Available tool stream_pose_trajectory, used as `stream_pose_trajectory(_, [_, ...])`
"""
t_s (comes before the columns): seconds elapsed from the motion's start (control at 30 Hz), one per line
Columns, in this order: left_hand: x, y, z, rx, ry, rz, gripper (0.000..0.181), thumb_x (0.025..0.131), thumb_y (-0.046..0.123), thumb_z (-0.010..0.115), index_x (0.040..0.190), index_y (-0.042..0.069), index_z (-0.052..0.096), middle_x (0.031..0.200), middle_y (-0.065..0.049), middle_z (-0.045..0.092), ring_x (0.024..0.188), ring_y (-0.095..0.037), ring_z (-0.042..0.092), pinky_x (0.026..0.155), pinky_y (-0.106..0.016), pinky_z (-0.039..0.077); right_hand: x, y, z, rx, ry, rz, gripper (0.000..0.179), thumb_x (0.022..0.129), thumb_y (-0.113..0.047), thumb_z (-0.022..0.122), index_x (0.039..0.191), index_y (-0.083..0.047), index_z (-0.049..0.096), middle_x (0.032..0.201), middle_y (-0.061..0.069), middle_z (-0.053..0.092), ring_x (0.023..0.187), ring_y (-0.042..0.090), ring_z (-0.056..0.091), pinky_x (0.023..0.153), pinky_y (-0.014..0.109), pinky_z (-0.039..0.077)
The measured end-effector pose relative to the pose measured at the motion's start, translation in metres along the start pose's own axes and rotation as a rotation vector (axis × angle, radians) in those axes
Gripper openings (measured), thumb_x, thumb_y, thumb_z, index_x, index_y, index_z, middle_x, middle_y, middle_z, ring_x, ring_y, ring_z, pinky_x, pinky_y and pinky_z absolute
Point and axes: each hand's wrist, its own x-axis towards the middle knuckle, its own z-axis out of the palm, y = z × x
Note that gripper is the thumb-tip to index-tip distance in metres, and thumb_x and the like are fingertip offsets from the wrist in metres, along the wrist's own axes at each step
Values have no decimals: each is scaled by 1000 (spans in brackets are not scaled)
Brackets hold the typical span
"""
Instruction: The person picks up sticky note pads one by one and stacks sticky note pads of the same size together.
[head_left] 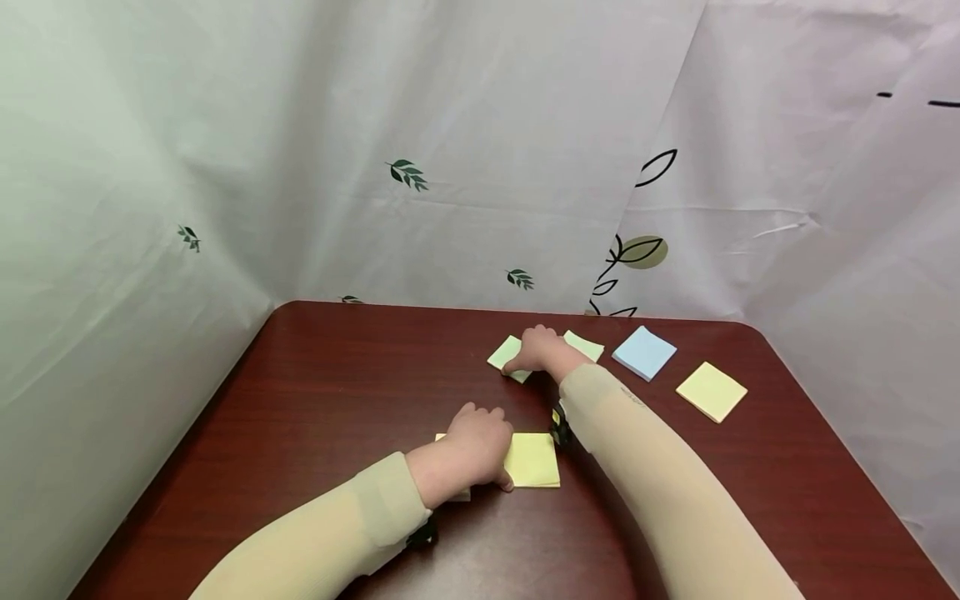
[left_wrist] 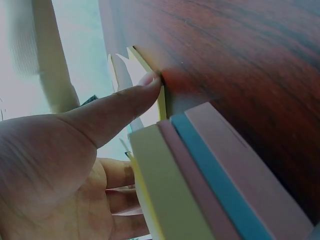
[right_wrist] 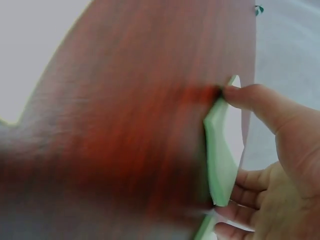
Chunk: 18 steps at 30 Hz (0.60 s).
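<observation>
My left hand (head_left: pixel 468 446) reaches over a yellow sticky note pad (head_left: pixel 534 461) lying flat on the table, thumb at its near edge and fingers around its far edge. Close against that hand is a stack of sticky note pads (left_wrist: pixel 195 175) in yellow, pink and blue layers, mostly hidden by the hand in the head view. Farther back, my right hand (head_left: pixel 534 350) holds a pale green sticky note pad (right_wrist: pixel 222 145) between thumb and fingers; the pad looks slightly bent. A second pale green pad (head_left: pixel 585 345) lies partly behind the right wrist.
On the right side of the dark red wooden table (head_left: pixel 337 375) lie a light blue pad (head_left: pixel 643 353) and a pale yellow pad (head_left: pixel 712 392). White patterned cloth (head_left: pixel 465 125) hangs behind the table and along both sides. My right forearm extends over the table's right half.
</observation>
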Motion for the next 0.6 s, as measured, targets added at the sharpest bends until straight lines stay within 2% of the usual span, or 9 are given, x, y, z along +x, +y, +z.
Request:
stream_pose_trajectory(0.23, [2, 0, 0, -1, 1, 1, 64, 63, 66, 83, 105, 18, 71, 94, 0, 58, 86, -19, 58, 80, -35, 39, 7, -3, -6, 58, -118, -12, 77, 82, -47, 75, 135, 2, 49, 131, 18, 53, 112, 30, 55, 96, 42, 46])
stream_pose_trajectory(0.37, [3, 1, -1, 0, 5, 0, 64, 63, 65, 83, 105, 18, 71, 94, 0, 58, 86, -20, 58, 80, -35, 39, 8, -3, -7, 73, -135, -33, 81, 84, -42, 75, 142, 4, 42, 139, 20, 48, 119, 31, 53, 100, 43, 44])
stream_pose_trajectory(0.6, [1, 1, -1, 6, 0, -4, 65, 62, 66, 83, 105, 18, 71, 95, 0, 58, 87, -19, 58, 80, -35, 40, 8, 0, -1, 121, -91, -60, 92, 83, -41, 79, 149, 4, 33, 150, 21, 40, 134, 33, 44, 107, 44, 39])
